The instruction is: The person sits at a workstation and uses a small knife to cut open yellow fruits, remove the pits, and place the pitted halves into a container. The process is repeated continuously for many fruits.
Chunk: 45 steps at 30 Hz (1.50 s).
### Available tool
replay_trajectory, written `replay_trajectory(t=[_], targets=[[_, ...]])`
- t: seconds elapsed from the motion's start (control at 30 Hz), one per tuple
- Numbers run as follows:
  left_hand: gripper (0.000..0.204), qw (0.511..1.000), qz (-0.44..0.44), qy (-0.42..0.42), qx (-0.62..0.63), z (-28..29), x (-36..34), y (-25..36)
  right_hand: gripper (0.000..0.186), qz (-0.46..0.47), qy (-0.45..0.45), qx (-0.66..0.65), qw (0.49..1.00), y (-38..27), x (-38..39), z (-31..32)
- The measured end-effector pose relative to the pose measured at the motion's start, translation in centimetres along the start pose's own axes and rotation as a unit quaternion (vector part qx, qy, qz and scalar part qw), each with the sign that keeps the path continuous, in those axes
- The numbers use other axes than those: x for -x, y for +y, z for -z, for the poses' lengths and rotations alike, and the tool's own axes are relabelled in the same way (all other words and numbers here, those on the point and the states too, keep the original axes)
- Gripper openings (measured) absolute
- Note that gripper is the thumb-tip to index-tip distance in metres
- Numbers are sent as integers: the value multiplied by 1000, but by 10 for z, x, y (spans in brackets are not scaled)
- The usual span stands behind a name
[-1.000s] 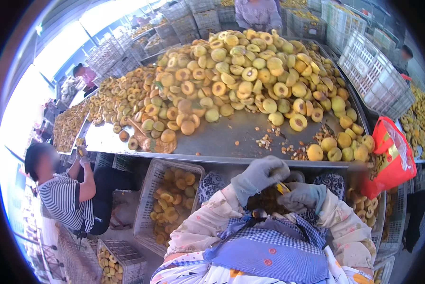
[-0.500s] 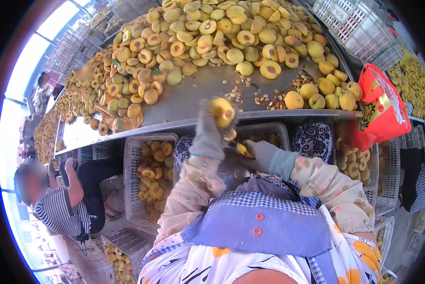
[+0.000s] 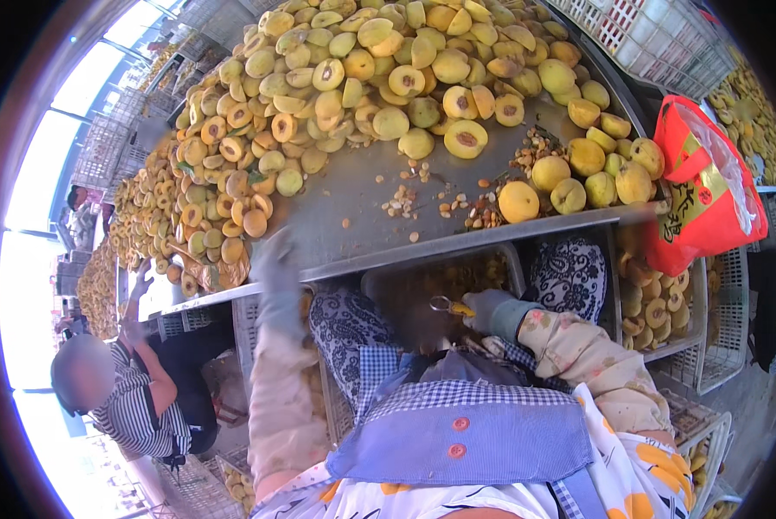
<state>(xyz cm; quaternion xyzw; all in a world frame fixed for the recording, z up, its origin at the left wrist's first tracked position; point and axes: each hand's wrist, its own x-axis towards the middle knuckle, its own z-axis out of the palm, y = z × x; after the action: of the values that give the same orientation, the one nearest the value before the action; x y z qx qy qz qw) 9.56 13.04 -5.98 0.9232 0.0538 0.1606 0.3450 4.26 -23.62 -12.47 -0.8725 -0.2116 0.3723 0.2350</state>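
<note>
My right hand (image 3: 493, 313), in a grey glove, is closed round the yellow handle of a small pitting tool (image 3: 440, 304) with a metal loop at its tip. It hovers over a crate (image 3: 513, 259) between my knees. My left hand (image 3: 277, 258), also gloved, reaches over the metal table's front edge at the left. Motion smears its fingers, so whether it holds anything is unclear. Nearest to it are halved yellow peaches (image 3: 255, 222) at the pile's lower edge. Whole peaches (image 3: 518, 201) sit near the edge further right, beside loose pits (image 3: 402, 203).
A red bag (image 3: 703, 186) stands at the table's right corner. Crates of peach halves (image 3: 656, 316) flank my legs. On the left, another person (image 3: 137, 398) in a striped shirt sits at the same table (image 3: 344, 233). White crates (image 3: 656, 43) stand beyond the far right edge.
My left hand has moved left from in front of me to the table edge; the peach it held no longer shows. My right hand stays low with the tool, its loop now exposed.
</note>
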Motion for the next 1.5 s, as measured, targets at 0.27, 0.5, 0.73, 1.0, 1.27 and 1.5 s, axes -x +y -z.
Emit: replay_trajectory(t=[0.27, 0.5, 0.73, 1.0, 1.27, 1.5], targets=[[57, 949, 18, -119, -293, -200, -94, 163, 34, 18, 5, -89, 996, 6, -9, -8], [56, 993, 20, -67, 96, -175, -94, 61, 35, 43, 36, -65, 996, -9, -5, 7], [49, 588, 314, -112, 737, -66, -3, 140, 42, 71, 261, -92, 958, -65, 15, 63], [50, 661, 263, -92, 697, -55, 54, 162, 44, 13, 303, -3, 953, -103, 30, 61], [39, 829, 125, 3, 545, -58, 78, 155, 37, -17, 187, -48, 981, -123, 46, 52], [37, 850, 90, 23, 518, -56, 88, 164, 40, 21, 141, -77, 987, -115, 45, 43]])
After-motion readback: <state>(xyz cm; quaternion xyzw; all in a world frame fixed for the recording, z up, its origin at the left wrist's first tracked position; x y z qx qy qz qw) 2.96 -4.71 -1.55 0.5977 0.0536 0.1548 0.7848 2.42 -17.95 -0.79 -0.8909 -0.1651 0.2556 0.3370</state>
